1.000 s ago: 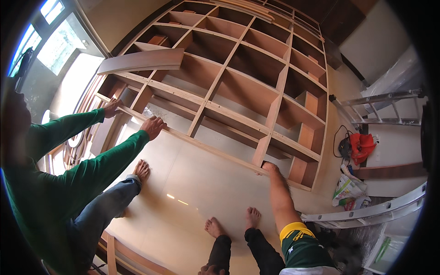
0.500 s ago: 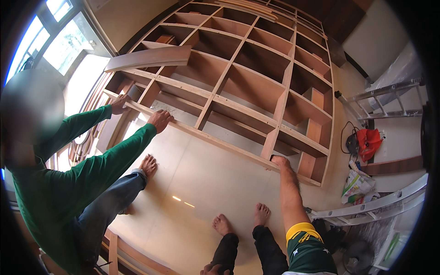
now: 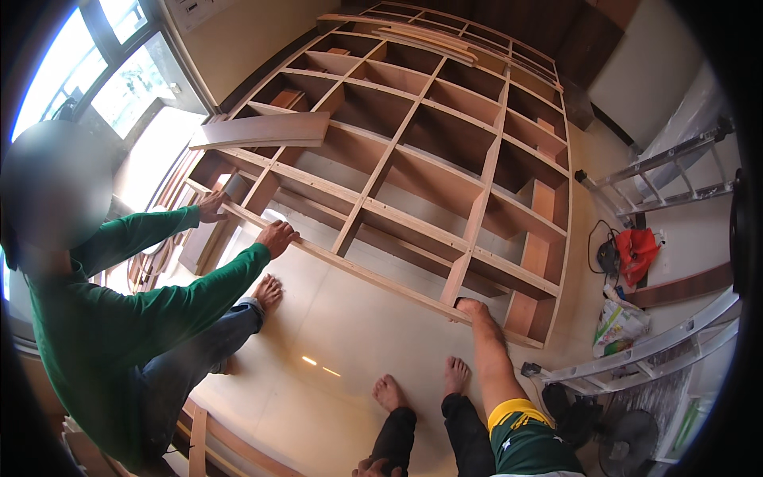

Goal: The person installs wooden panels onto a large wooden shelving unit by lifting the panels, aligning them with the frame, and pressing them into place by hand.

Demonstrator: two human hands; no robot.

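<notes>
The frame (image 3: 388, 159), a wide wooden grid, lies over the floor (image 3: 318, 318) ahead; whether its near rail (image 3: 373, 276) is raised we cannot tell. We judge it heavy, stiff and apt to twist, best held at the rail, close to a beam (image 3: 458, 278). The right grip (image 3: 470, 307) clasps the rail at that joint; the left grip (image 3: 377, 468), cut off by the lower edge, we cannot read. A co-worker's 2 hands (image 3: 276, 238) hold the rail's left part. Farther out we note 1 loose board (image 3: 262, 131) across the left cells, liable to slide, strips (image 3: 425, 44) atop the far part, and a ladder (image 3: 636, 356) limiting room at right.
</notes>
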